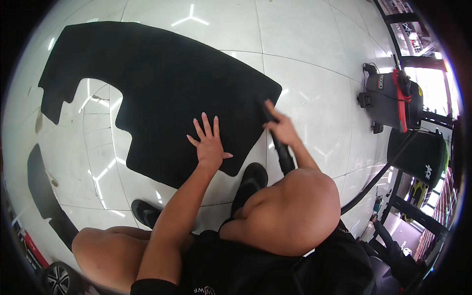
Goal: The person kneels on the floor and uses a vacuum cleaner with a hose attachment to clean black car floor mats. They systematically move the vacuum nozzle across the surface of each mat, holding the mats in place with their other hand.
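A large black car floor mat [162, 83] with notched, curved edges lies flat on the tiled floor before me. My left hand [209, 145] rests on its near middle part, palm down and fingers spread. At the mat's right edge, my right hand [282, 127] grips a black vacuum hose wand [281, 150], slightly blurred, with the forefinger stretched along it. The wand's tip is over the mat and blends into its black surface. Its near end passes behind my right knee.
A dark grey and red shop vacuum [391, 96] stands at the right, a black hose [378, 179] running from near it toward me. Another dark mat piece [44, 182] lies at the left. A wheel [60, 279] shows at the lower left. Glossy white tiles [314, 83] surround the mat.
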Tool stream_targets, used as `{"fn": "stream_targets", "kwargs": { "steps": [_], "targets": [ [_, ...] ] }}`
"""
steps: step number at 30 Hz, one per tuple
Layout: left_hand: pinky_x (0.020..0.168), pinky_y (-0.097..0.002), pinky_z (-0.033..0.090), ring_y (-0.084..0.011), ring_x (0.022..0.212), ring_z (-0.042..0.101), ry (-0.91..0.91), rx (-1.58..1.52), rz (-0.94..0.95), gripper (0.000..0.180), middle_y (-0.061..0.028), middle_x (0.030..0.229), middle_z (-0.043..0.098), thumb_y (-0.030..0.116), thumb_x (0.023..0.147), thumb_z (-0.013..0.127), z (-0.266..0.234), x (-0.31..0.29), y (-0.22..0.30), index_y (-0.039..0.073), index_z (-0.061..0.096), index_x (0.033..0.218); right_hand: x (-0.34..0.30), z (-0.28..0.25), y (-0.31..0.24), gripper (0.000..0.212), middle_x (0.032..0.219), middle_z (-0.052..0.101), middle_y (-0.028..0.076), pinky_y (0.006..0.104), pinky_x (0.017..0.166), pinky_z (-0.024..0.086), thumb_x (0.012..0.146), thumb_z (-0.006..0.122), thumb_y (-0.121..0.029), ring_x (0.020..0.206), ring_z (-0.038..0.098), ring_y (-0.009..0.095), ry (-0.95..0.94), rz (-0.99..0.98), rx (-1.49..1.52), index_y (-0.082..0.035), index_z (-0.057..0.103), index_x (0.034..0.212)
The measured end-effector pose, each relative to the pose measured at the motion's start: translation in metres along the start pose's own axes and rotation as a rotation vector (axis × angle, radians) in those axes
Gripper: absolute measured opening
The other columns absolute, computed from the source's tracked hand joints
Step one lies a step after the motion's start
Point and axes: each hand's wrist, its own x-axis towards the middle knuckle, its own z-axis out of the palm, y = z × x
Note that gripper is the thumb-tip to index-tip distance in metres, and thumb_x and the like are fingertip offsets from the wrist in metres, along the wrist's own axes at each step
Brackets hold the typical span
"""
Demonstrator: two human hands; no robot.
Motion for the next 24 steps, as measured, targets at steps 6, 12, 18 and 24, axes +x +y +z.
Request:
{"fn": "stream_targets", "kwargs": {
  "steps": [6, 12, 18, 24],
  "targets": [
    [0.118, -0.0768, 0.039, -0.0602, 0.165, 0.003, -0.048, 0.032, -0.038, 0.156, -0.032, 0.181, -0.01, 0.079, 0.071, 0.086, -0.003, 0.007, -0.008, 0.009, -0.002, 0.178, -0.006, 0.039, -0.029, 0.099, 0.149, 0.066, 0.029, 0.0395, 0.119, 0.046, 0.087, 0.077, -0.013, 0.138, 0.065, 0.042, -0.151, 0.056, -0.157, -0.031, 0.034, 0.174],
    [0.119, -0.0769, 0.038, -0.0597, 0.165, 0.002, -0.034, 0.012, -0.047, 0.155, -0.0324, 0.181, -0.01, 0.078, 0.071, 0.087, 0.003, 0.002, -0.018, 0.009, -0.002, 0.178, 0.028, 0.009, -0.027, 0.093, 0.16, 0.062, 0.019, 0.0332, 0.122, 0.041, 0.085, 0.075, -0.008, 0.142, 0.062, 0.024, -0.109, 0.277, 0.159, -0.019, 0.042, 0.171],
    [0.118, -0.0758, 0.039, -0.0613, 0.164, 0.001, -0.082, 0.047, -0.061, 0.156, -0.0346, 0.18, -0.012, 0.077, 0.071, 0.087, -0.005, 0.007, -0.011, 0.008, -0.003, 0.177, 0.018, 0.045, -0.03, 0.098, 0.171, 0.049, 0.02, 0.0345, 0.126, 0.036, 0.088, 0.078, -0.011, 0.155, 0.051, 0.03, -0.117, 0.073, 0.135, -0.025, 0.034, 0.175],
    [0.118, -0.0748, 0.041, -0.0624, 0.164, 0.0, -0.1, 0.057, -0.065, 0.157, -0.036, 0.179, -0.013, 0.078, 0.071, 0.088, -0.005, 0.004, -0.01, 0.007, -0.003, 0.177, 0.047, -0.025, -0.007, 0.089, 0.141, 0.056, 0.011, 0.0332, 0.09, 0.052, 0.09, 0.071, -0.016, 0.106, 0.063, 0.022, -0.122, 0.299, 0.448, -0.018, 0.039, 0.173]
  ]
}}
